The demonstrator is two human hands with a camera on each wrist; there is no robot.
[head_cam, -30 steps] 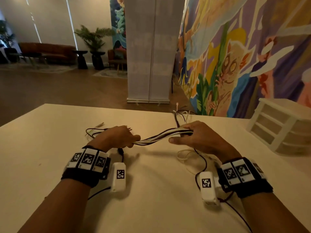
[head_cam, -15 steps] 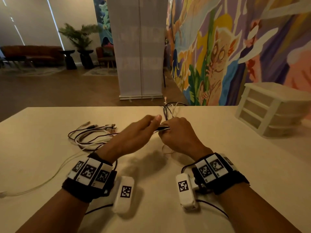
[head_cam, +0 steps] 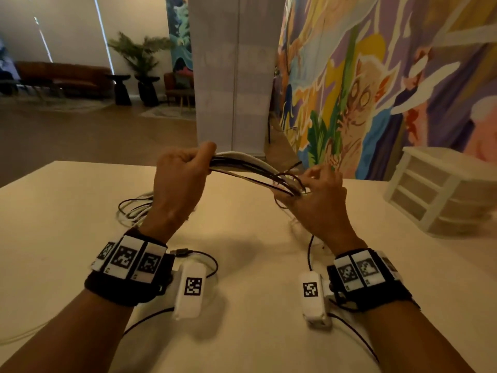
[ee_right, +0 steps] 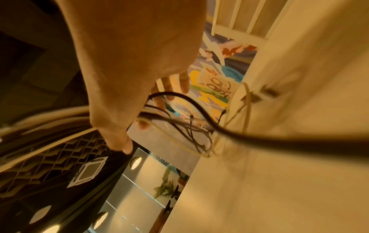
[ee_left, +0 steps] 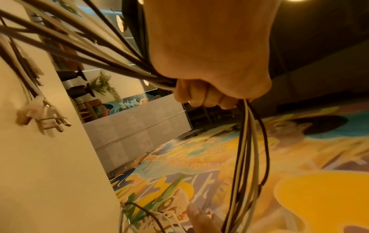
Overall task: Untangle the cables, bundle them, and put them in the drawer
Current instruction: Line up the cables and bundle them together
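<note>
So this is the bundling step, somewhere in the middle of it by my read. The left hand (head_cam: 180, 170) is fisted around the cables (head_cam: 250, 169), a mix of black and white ones gathered side by side, and holds them up above the table (head_cam: 67, 224). The left wrist view shows the fingers (ee_left: 201, 96) curled tight around the bunch, with plug ends (ee_left: 45, 119) dangling off one side. The right hand (head_cam: 313, 200) has the other end, fingers loosely curled and pinching where the strands fan out into small loops (that end looks messier, and the right wrist view is too blurred to count strands). More slack trails down onto the table behind the left wrist.

The drawer unit (head_cam: 441, 189) sits on the table off to the right, well apart, drawers all closed as far as I can tell.

Next move probably calls for folding or coiling the held length onto itself while the left hand stays the anchor, then pulling in the trailing slack.
</note>
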